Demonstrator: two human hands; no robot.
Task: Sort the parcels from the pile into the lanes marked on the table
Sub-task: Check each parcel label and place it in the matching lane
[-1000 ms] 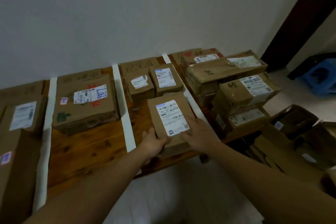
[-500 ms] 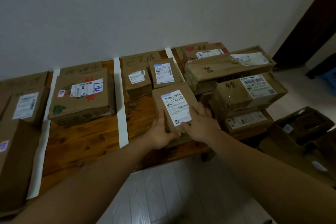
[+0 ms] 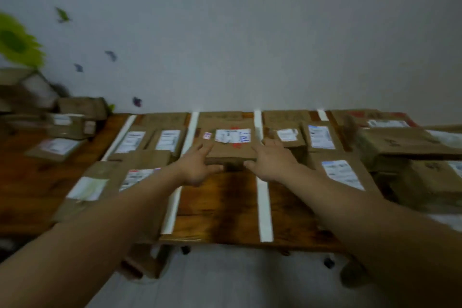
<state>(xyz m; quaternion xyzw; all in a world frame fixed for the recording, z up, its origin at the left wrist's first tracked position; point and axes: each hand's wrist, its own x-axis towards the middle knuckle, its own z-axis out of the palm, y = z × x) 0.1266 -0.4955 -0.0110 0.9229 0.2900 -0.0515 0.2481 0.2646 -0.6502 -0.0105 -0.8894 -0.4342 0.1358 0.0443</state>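
A large brown parcel [image 3: 231, 151] with a white label and red marks lies in the middle lane of the wooden table [image 3: 220, 200]. My left hand [image 3: 197, 166] touches its near left corner, fingers along the side and thumb on the front face. My right hand [image 3: 272, 160] lies on its near right corner with fingers spread and thumb on the front. The parcel with a white label [image 3: 342, 174] that I was holding lies in the lane to the right, free of both hands. The view is blurred.
White tape strips [image 3: 265, 207] [image 3: 172, 207] mark the lanes. Two small parcels [image 3: 287, 135] [image 3: 321, 136] sit behind the released one. The pile [image 3: 400, 144] is stacked at the right. Several parcels [image 3: 135, 141] fill the left lane, and more boxes [image 3: 75, 120] stand at the far left.
Both hands let go of the labelled parcel in the right lane and moved left to the large parcel's near corners. The camera swung left.
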